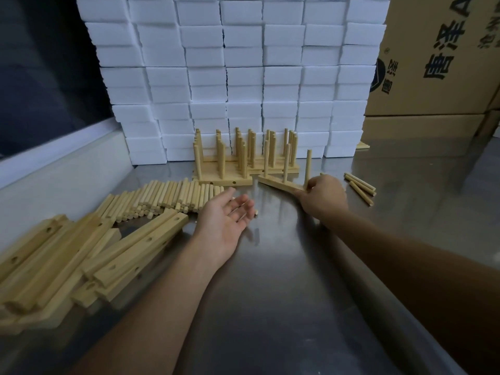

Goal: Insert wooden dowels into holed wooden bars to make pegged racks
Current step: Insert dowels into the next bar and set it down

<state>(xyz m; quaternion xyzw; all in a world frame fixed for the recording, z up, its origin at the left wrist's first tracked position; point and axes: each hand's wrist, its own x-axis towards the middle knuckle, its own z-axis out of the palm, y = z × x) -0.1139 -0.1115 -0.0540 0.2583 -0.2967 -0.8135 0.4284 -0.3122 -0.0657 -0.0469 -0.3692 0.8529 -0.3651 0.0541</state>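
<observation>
Surface: a shiny steel table point(284, 280), seen from the head camera.
Background: a wall of stacked white foam blocks point(243, 77) at the far edge, cardboard boxes point(433, 63) with printed characters to the right of it.
Bars: a loose heap of holed wooden bars point(89, 253) at the near left, lying flat and crossing each other.
Dowels: a row of dowels point(167, 196) lying side by side just beyond the heap; a few more dowels point(361, 186) lie loose at the far right.
Finished racks: pegged racks point(243, 158) stand together against the foam, pegs upright.
Current rack: a bar with three upright pegs point(281, 182) lies just right of the finished ones, at a slant.
Left hand point(227, 223): palm up, fingers straight and relaxed, holding nothing, beside the dowel row.
Right hand point(323, 198): fingers curled around the near end of the slanted bar, by its last peg.
</observation>
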